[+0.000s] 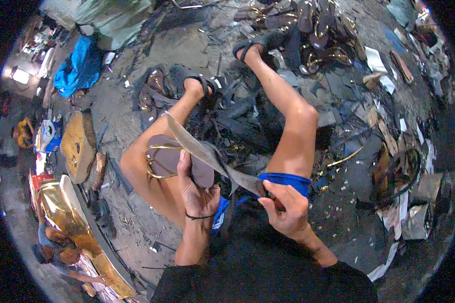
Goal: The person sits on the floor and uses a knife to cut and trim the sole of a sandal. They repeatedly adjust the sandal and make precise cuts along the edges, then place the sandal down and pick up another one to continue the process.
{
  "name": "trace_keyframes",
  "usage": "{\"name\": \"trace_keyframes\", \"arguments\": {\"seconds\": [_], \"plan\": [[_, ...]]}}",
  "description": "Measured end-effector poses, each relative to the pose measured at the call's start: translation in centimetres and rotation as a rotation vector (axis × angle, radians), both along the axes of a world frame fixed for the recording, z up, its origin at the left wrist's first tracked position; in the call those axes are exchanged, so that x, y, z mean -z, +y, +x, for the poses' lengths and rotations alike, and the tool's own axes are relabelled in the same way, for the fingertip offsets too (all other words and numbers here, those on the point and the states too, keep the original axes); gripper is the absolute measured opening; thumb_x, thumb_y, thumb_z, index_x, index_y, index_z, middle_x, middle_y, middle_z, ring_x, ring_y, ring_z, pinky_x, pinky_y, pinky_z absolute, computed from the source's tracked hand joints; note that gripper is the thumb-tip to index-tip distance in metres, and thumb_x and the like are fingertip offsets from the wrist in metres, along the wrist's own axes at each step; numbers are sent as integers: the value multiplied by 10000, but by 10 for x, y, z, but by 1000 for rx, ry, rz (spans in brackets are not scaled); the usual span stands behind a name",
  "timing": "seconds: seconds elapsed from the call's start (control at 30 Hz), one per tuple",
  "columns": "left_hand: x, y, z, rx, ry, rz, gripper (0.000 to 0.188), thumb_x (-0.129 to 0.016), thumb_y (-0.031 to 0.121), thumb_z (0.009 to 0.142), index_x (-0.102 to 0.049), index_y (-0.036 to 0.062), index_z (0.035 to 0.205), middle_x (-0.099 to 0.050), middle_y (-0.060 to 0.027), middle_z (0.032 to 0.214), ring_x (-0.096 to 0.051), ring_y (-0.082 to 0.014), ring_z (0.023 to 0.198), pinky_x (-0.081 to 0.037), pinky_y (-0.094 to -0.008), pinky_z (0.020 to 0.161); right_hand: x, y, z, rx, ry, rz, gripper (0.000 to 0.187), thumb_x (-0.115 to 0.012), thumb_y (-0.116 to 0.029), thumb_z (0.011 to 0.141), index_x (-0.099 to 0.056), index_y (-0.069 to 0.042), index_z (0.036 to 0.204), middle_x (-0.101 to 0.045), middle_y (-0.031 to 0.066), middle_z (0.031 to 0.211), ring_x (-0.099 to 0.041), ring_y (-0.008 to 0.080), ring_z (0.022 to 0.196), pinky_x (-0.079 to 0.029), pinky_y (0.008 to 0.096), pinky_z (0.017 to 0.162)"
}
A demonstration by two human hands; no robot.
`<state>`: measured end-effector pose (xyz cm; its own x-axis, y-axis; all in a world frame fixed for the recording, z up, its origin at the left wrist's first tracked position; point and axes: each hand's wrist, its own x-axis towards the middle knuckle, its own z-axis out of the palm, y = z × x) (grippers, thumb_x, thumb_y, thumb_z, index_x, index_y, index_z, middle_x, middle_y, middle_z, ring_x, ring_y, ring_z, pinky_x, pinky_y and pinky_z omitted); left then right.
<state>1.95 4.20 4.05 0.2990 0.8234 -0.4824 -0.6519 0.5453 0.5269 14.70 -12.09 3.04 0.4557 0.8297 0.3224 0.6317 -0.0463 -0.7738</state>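
Observation:
My left hand (199, 197) is closed around a dark brown sandal (199, 169) with gold straps, held above my left thigh. Its thumb points up along the sole. In my right hand (287, 204) is the handle end of a long, curved knife (194, 144). The broad grey blade slants up and left across the sole's edge, its tip past the sandal. A thin dark sliver hangs by the blade near the sole; whether it is still joined to the sole I cannot tell.
Finished-looking sandals (321, 35) lie heaped beyond my right foot, others (154, 83) by my left. Dark scraps litter the floor between my legs. At left are a wooden block (77, 146), a blue cloth (81, 65) and a gold sheet (60, 199), where another person (50, 247) reaches in.

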Motion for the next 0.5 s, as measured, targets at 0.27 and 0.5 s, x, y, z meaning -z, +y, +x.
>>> {"name": "trace_keyframes", "arguments": {"seconds": [0.27,0.5], "plan": [[33,-39,-28,96,138,134,324,-573,319,963,-591,72,1171,-664,-78,1058,-639,-204,970,-553,-385,829,-37,-4,3,-120,233,-262,296,-761,-217,852,-702,-36,1079,-713,134,847,-664,225,616,-539,336,575],[45,-40,-49,100,156,103,327,-563,319,972,-599,36,1133,-665,-93,1022,-644,-230,921,-543,-382,815,-18,-34,4,-167,255,-326,286,-760,-198,854,-702,-12,1063,-732,134,910,-702,233,673,-567,323,620]]}}
